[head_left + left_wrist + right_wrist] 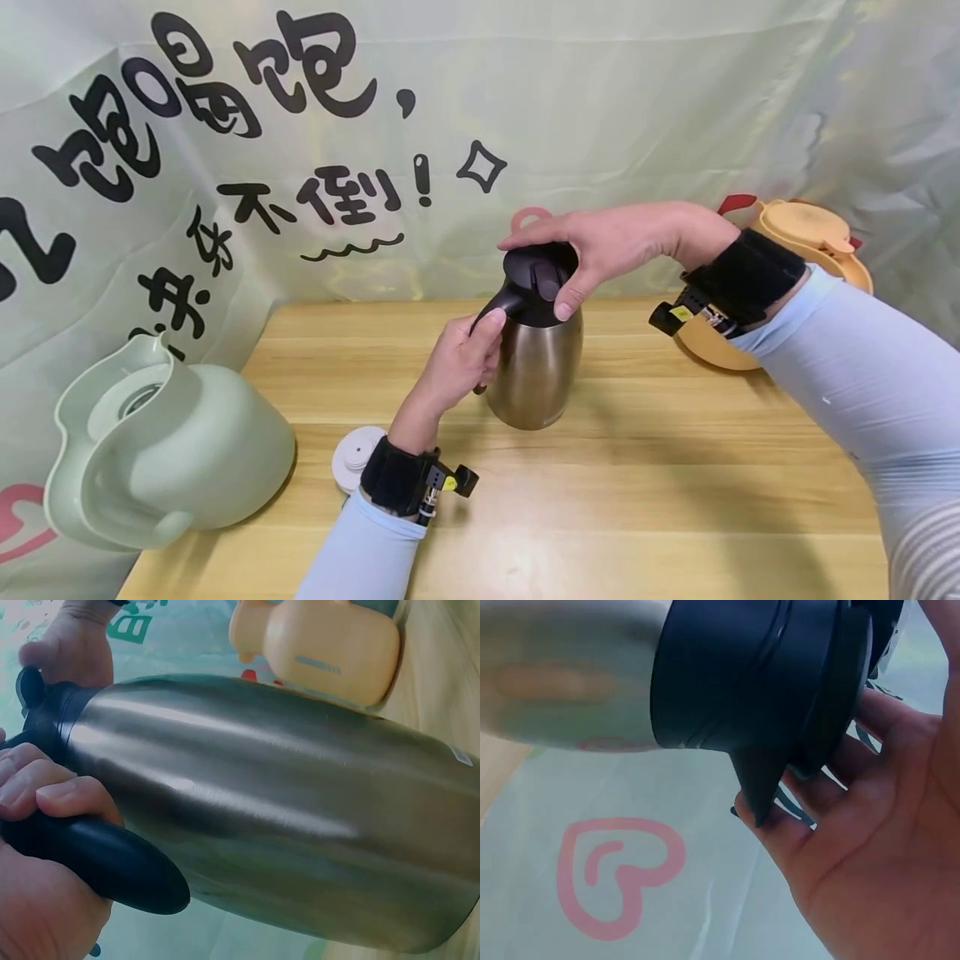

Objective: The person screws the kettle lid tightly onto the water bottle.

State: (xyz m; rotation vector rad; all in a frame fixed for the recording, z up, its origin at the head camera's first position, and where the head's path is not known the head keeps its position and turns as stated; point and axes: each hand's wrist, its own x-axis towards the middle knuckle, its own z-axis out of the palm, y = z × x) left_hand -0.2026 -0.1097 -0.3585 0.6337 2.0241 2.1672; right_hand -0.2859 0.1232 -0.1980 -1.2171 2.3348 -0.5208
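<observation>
The left hand (459, 362) grips the handle (512, 300) of the steel jug (534, 375) — upright on the wooden table (637, 500) — while the right hand (622, 237) curls thumb and fingers around its black lid (528, 271), hiding the contents. A pale green pitcher (217, 450) stands left, a yellow-orange pitcher (322, 634) partly behind the right forearm (862, 375).

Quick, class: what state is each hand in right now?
Left hand: closed, holding the handle.
Right hand: around the lid; whether its grip is closed cannot be told.
</observation>
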